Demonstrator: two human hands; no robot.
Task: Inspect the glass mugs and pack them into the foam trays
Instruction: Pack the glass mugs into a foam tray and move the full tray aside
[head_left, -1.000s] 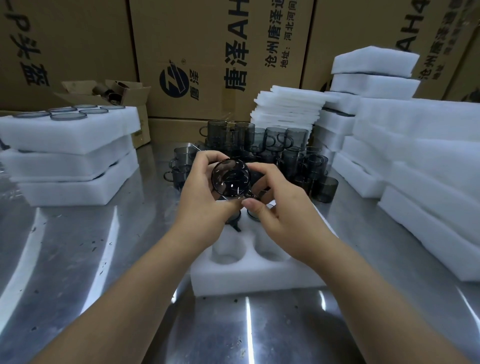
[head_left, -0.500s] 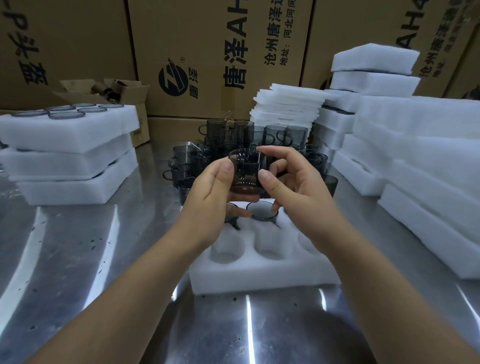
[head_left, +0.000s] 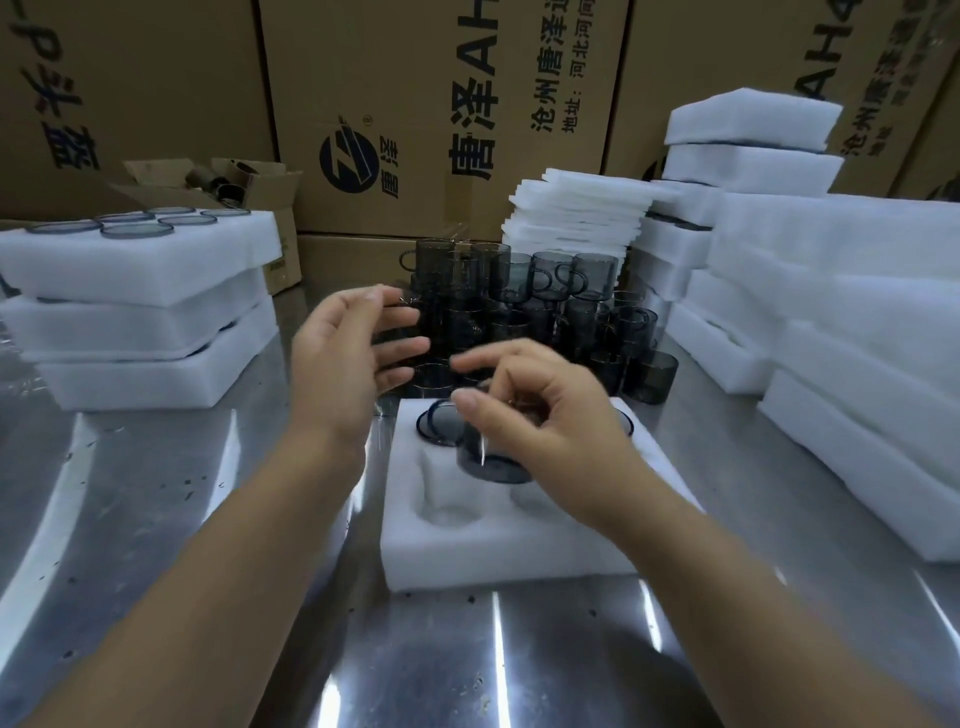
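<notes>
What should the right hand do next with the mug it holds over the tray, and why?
Probably lower the mug straight down into the empty pocket near its base. The right hand grips it from above, upright, just over the foam tray, and the left hand is open and clear of it.

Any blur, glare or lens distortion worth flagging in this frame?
Head view: the left hand and right hand are smeared by motion blur, as is the glass mug the right hand holds; white glare streaks cross the steel table; wide-angle distortion tilts the cardboard boxes.
</notes>
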